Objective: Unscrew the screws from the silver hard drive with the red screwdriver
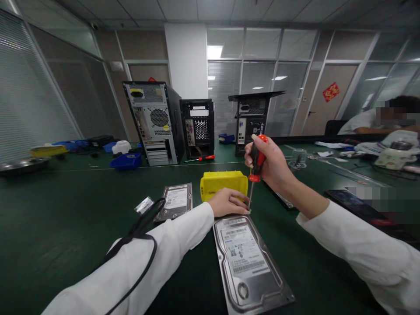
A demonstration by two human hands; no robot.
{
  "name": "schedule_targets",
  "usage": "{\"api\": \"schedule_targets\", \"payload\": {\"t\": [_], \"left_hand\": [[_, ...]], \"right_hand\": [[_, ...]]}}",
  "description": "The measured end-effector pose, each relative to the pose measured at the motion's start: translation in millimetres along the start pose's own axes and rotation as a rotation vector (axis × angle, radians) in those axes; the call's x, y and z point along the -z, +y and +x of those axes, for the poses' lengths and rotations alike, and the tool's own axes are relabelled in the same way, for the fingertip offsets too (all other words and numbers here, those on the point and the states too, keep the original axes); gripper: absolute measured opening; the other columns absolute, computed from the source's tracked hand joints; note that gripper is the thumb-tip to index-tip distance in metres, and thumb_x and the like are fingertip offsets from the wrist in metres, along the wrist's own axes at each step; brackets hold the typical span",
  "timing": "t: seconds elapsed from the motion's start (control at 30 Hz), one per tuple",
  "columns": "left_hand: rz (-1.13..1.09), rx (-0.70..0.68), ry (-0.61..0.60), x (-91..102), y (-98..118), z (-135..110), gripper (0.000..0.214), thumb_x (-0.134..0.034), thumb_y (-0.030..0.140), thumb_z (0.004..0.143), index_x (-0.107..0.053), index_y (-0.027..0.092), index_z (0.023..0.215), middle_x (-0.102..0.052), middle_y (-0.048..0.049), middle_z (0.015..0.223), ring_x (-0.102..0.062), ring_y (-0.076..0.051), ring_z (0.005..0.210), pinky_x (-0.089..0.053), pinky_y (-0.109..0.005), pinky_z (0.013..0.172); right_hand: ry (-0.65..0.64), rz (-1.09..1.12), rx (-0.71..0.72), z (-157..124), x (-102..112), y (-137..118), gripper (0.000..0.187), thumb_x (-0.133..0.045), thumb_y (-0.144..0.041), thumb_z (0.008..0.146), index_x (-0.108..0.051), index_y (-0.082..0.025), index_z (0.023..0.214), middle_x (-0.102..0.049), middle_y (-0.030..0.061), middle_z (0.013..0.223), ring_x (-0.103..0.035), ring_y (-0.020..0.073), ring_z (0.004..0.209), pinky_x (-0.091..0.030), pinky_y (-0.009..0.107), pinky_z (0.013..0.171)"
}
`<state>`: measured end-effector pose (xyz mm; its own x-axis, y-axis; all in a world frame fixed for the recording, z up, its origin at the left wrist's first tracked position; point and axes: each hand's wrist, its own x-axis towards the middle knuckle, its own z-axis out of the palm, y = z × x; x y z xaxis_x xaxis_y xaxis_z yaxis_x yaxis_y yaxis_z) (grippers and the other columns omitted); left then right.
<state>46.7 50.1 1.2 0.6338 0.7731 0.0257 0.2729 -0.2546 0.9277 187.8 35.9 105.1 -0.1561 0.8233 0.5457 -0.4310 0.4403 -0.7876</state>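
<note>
A silver hard drive (243, 258) with a white label lies flat on the green table in front of me. My left hand (229, 202) is closed over its far end, its fingertips beside the screwdriver's tip; the thumb is hidden. Wrapped round the red and black handle of a screwdriver (257, 164) is my right hand (271, 162). The screwdriver stands nearly upright, its shaft pointing down to the drive's far right corner. What the tip touches cannot be made out. Just behind my left hand is a yellow plastic bin (223, 180).
A second hard drive (177, 199) lies left, near a black cable (144, 223). Another drive (284, 199) is partly under my right forearm. Computer cases (157, 118) stand behind, with another screwdriver (205, 158) and blue bin (126, 162). A person (370, 120) sits far right.
</note>
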Motion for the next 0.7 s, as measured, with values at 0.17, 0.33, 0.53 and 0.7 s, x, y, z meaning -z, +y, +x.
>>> {"api": "schedule_targets", "payload": {"t": [0.17,0.33,0.53,0.7], "left_hand": [[-0.049,0.010,-0.092,7.9,-2.5,0.6,0.053,-0.073,0.041,0.064,-0.064,0.008,0.104,-0.069,-0.0149,0.096,-0.066,-0.023,0.089,-0.051,-0.032,0.080],[-0.035,0.027,-0.149,8.6,5.7,0.8,0.055,-0.069,0.045,0.069,-0.061,0.006,0.108,-0.067,-0.0170,0.102,-0.066,-0.022,0.092,-0.050,-0.031,0.083],[0.172,0.034,-0.168,33.3,15.4,-21.2,0.034,-0.059,0.032,0.081,-0.062,0.013,0.109,-0.068,-0.0107,0.102,-0.066,-0.017,0.088,-0.050,-0.026,0.074],[0.478,0.007,-0.064,54.8,2.1,-58.0,0.021,-0.062,0.025,0.078,-0.069,0.014,0.094,-0.069,-0.0055,0.081,-0.063,-0.015,0.074,-0.046,-0.024,0.069]], "right_hand": [[0.000,0.055,-0.071,-0.5,6.6,-2.4,0.032,-0.058,-0.048,0.076,-0.053,-0.018,0.086,-0.051,-0.0008,0.076,-0.051,0.0080,0.059,-0.043,0.021,0.050],[-0.025,0.081,-0.086,-0.4,9.4,0.4,0.033,-0.049,-0.049,0.082,-0.055,-0.017,0.091,-0.050,0.0002,0.076,-0.050,0.0079,0.059,-0.043,0.021,0.050],[-0.037,0.052,-0.034,-2.6,7.2,5.8,0.020,-0.056,-0.031,0.083,-0.049,-0.015,0.094,-0.048,-0.0027,0.071,-0.045,0.0056,0.055,-0.039,0.018,0.047],[-0.051,0.047,-0.034,-3.0,7.2,5.4,0.019,-0.057,-0.032,0.083,-0.047,-0.016,0.084,-0.047,-0.0032,0.068,-0.044,0.0058,0.053,-0.038,0.018,0.047]]}}
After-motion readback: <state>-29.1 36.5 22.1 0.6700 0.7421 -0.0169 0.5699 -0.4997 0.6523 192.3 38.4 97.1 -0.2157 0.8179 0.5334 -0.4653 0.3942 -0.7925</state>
